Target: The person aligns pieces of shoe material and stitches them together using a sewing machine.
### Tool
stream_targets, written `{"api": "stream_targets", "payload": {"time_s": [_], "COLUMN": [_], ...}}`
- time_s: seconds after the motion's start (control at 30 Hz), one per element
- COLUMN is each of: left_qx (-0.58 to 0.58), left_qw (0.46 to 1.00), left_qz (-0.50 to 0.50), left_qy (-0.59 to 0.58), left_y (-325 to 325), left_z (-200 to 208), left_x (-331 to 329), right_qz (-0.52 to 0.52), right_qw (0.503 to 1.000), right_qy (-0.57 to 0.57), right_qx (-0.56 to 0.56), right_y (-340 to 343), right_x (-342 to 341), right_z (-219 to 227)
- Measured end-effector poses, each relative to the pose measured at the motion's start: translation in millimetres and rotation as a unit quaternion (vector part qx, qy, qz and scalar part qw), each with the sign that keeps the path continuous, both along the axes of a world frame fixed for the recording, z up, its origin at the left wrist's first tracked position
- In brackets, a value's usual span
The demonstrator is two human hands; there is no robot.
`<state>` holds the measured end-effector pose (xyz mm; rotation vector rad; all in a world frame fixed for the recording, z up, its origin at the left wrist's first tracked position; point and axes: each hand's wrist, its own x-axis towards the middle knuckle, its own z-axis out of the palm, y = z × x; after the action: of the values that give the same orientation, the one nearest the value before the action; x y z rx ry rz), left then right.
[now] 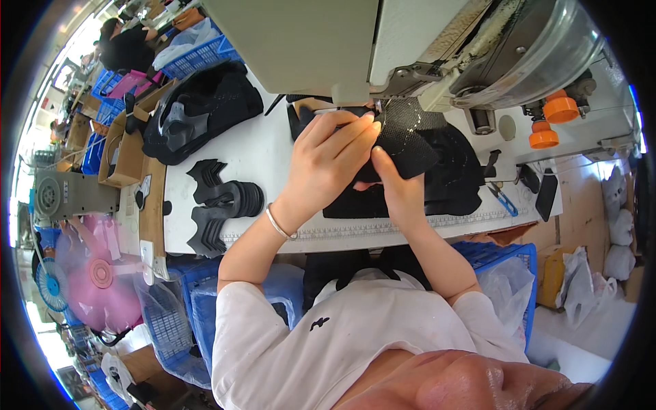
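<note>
A black mesh fabric piece (415, 156) lies under the needle area of a sewing machine (301, 44). My left hand (321, 157) is closed, its fingertips pinched together at the piece's edge beside the needle. From the right, my right hand (404, 195) grips the near edge of the same piece, thumb on top and fingers partly hidden beneath. More black fabric pieces (454, 178) are spread on the white table under and around both hands. What exactly sits between my left fingertips is hard to see.
To the left are a heap of black pieces (205, 113) and stacked dark curved cutouts (222, 205). Blue-handled thread snips (504, 199) and a black phone-like slab (546, 195) lie at right. A ruler strip (383, 229) edges the table; blue crates (526, 273) stand below.
</note>
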<state>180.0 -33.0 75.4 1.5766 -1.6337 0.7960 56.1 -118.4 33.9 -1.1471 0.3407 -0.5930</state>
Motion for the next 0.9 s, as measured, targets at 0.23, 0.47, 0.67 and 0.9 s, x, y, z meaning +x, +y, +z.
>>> {"api": "stream_targets", "payload": {"time_s": [0.23, 0.47, 0.67, 0.9], "left_qx": [-0.010, -0.011, -0.014, -0.040], "left_qw": [1.000, 0.998, 0.997, 0.999], "left_qz": [0.001, 0.013, 0.018, -0.025], "left_qy": [-0.022, -0.061, -0.068, 0.014], "left_y": [-4, -2, -8, -12], "left_z": [-3, -6, -5, -7], "left_x": [-2, -1, -1, 5], "right_qz": [-0.046, -0.060, -0.078, -0.035], "right_qw": [0.997, 0.997, 0.997, 0.999], "right_qy": [-0.053, -0.031, -0.005, -0.033], "right_qx": [0.044, 0.034, 0.022, 0.020], "right_y": [-3, -1, -11, -8], "right_x": [6, 9, 13, 9], "right_z": [-5, 2, 6, 0]}}
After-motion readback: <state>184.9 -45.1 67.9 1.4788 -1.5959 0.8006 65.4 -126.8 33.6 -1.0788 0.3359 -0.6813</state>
